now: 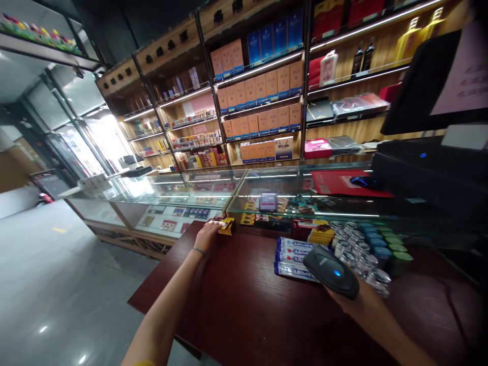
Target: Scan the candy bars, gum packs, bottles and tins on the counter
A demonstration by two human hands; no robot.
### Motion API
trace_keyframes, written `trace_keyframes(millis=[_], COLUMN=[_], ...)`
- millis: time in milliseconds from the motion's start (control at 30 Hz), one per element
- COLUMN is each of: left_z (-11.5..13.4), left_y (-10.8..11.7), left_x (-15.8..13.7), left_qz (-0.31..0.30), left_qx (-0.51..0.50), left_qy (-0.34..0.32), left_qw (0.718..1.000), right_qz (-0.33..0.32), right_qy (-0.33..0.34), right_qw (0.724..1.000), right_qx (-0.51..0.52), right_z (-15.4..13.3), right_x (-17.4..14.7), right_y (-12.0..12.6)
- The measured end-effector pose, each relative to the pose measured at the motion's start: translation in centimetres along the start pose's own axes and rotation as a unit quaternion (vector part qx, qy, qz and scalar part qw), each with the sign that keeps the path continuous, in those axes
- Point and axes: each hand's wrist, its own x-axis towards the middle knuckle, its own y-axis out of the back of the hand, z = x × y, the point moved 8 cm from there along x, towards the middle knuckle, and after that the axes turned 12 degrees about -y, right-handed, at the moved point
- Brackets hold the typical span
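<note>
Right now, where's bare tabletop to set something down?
Free: dark red tabletop between the left forearm and the blue-and-white packets, plus the strip on the camera side of those packets. Crowded: right side, where the scanner overlaps the packets and containers stand closely grouped.

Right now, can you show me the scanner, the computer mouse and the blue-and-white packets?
Scanner [330, 271]: head view, middle of its dark top.
Computer mouse [365, 182]: head view, on its back.
Blue-and-white packets [294, 257]: head view, one packet's wrapper.
</note>
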Motion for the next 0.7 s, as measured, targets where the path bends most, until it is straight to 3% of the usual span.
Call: trace_keyframes(millis=[233, 500, 567, 700], left_z=[-2.0, -1.7, -1.8, -1.1], left_y=[-1.4, -2.4, -2.7, -3.6], left_x=[0.8, 1.2, 1.3, 1.7], left_qz=[0.017, 0.033, 0.020, -0.064], left_qx=[-0.060, -0.079, -0.071, 0.029], left_qy=[0.061, 0.070, 0.065, -0.015], left_qw=[0.996, 0.994, 0.995, 0.997], right_qz=[0.004, 0.012, 0.012, 0.035], right_qy=[0.002, -0.032, -0.030, -0.014], right_qw=[1.000, 0.999, 0.999, 0.999], right_qx=[0.001, 0.030, 0.030, 0.015], right_z=[0.6, -0.2, -0.3, -0.3], right_x=[0.1, -0.3, -0.3, 0.0], right_y=[0.0, 0.2, 0.3, 0.9])
